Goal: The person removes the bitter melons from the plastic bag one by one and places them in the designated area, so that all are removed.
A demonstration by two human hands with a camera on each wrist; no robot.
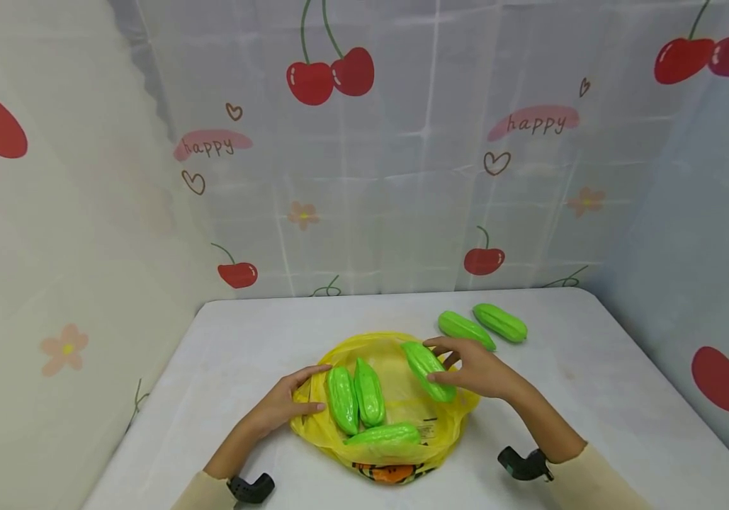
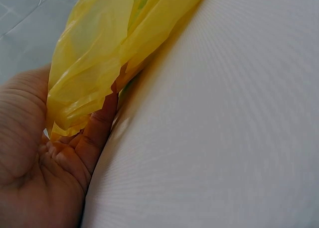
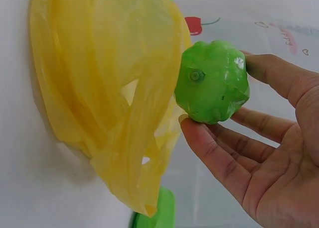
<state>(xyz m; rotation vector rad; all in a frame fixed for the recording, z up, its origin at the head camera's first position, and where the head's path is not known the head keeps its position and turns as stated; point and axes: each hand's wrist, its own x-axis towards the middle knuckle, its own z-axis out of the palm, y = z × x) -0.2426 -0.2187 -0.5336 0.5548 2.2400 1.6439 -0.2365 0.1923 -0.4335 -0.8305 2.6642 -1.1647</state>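
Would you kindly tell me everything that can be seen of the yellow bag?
The bag is translucent yellow, thin and crinkled, apparently plastic, with an orange-and-black print low on its near side and a handle-like flap on its right. It sits on the table, mouth open upward, with three gourds inside. The left hand holds its left edge; whether the gourd in the right hand touches it is unclear.

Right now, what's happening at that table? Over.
Right hand holding green vegetable at open mouth of yellow bag. Left hand gripping bag's rim. Three vegetables inside, two more on table. No obstruction seen.
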